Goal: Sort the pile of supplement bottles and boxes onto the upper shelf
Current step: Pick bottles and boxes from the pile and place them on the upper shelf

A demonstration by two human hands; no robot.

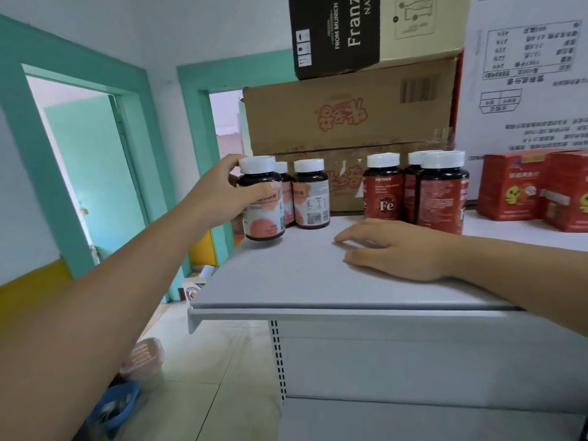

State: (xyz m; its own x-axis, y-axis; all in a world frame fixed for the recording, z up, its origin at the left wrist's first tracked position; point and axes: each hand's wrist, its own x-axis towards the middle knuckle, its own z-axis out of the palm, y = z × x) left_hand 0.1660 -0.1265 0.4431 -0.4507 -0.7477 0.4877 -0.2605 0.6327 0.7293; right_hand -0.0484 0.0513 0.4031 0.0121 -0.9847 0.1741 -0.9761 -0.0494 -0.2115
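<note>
Left hand (pixel 219 194) grips 1 of 3 pink bottles (pixel 264 218), right hand (pixel 401 249) flat, 3 red bottles (pixel 383 195), 2 boxes (pixel 509 189)

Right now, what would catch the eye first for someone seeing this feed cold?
The left hand grips a pink-labelled bottle at the left end of the shelf, beside two matching bottles. The right hand rests flat on the shelf in front of three red Fe bottles, with red boxes at far right and stacked cartons behind.
</note>
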